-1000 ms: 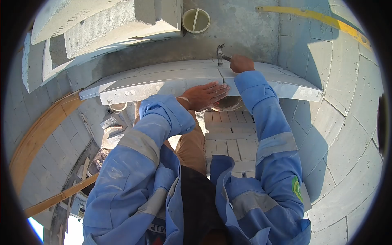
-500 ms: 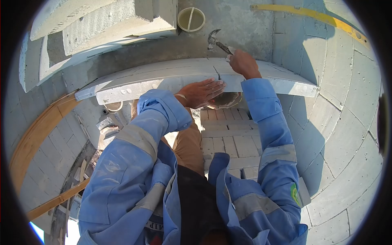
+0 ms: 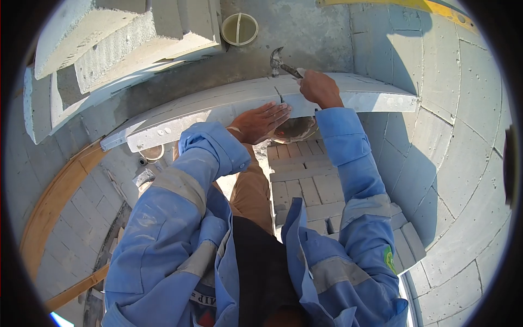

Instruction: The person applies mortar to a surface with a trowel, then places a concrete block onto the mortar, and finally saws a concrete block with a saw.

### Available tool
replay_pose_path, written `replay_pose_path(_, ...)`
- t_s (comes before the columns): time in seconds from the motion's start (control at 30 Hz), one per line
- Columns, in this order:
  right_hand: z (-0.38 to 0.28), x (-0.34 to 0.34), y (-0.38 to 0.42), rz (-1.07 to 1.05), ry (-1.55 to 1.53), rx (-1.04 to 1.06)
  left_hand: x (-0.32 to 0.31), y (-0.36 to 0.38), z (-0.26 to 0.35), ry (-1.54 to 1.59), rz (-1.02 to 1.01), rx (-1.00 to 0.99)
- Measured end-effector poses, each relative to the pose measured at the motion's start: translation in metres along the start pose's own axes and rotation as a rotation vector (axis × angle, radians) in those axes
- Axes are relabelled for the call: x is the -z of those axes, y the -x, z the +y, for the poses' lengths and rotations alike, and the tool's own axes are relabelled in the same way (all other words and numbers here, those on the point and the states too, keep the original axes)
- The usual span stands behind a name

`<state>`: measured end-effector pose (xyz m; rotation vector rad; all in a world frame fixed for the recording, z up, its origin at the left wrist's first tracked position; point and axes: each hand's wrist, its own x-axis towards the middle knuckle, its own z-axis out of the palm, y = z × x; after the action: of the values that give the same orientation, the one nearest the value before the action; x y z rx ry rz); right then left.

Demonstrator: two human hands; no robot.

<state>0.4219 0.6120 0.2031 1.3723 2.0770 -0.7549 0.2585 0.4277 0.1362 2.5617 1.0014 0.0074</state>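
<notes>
A low wall of pale blocks runs across the middle, with a dark vertical joint near its centre. My left hand lies flat against the near face of the blocks, just left of that joint, fingers stretched out and holding nothing. My right hand is closed round the handle of a claw hammer. The hammer's head is at the far side of the wall top, left of my right hand, close to the joint; whether it touches the block I cannot tell.
A round bucket stands beyond the wall, beside stacked blocks. A yellow level leans at the upper right. Below the wall are another bucket and rows of blocks. A wooden board curves along the left.
The hammer head has come down nearer to the wall top in my right hand. My left hand stays flat on the block. The whole view has shifted slightly.
</notes>
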Motion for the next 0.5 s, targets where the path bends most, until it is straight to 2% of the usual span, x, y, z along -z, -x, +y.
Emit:
replay_pose_path(0.07, 0.007, 0.002, 0.033, 0.078, -0.069, -0.076, -0.005, -0.001, -0.002, -0.030, 0.062, 0.006)
replay_pose_path(0.13, 0.013, -0.015, 0.069, 0.387, -0.249, -0.127, 0.003, -0.003, -0.005, 0.029, 0.044, -0.010)
replay_pose_path(0.2, 0.011, -0.048, 0.108, 0.858, -0.487, -0.032, 0.009, -0.003, -0.002, 0.090, 0.009, -0.050)
replay_pose_path(0.27, -0.001, -0.083, 0.139, 1.048, -0.685, -0.107, 0.004, -0.004, -0.003, 0.017, -0.003, -0.003)
replay_pose_path(0.3, -0.008, -0.093, 0.154, 1.080, -0.687, -0.159, 0.002, -0.003, -0.005, 0.043, -0.014, -0.022)
replay_pose_path(0.33, -0.016, -0.102, 0.166, 0.959, -0.881, -0.255, 0.003, -0.005, -0.004, 0.033, -0.019, -0.079)
replay_pose_path(0.37, -0.022, -0.109, 0.174, 0.837, -1.078, -0.339, 0.006, -0.006, -0.003, 0.037, -0.028, -0.054)
replay_pose_path(0.4, -0.028, -0.114, 0.179, 0.878, -1.091, -0.380, 0.007, -0.006, -0.004, 0.039, -0.038, -0.029)
replay_pose_path(0.47, -0.038, -0.124, 0.181, 1.157, -1.196, -0.419, 0.006, -0.010, -0.005, 0.020, -0.037, -0.062)
replay_pose_path(0.5, -0.038, -0.136, 0.185, 1.159, -1.205, -0.476, 0.005, -0.007, -0.003, 0.025, -0.040, -0.032)
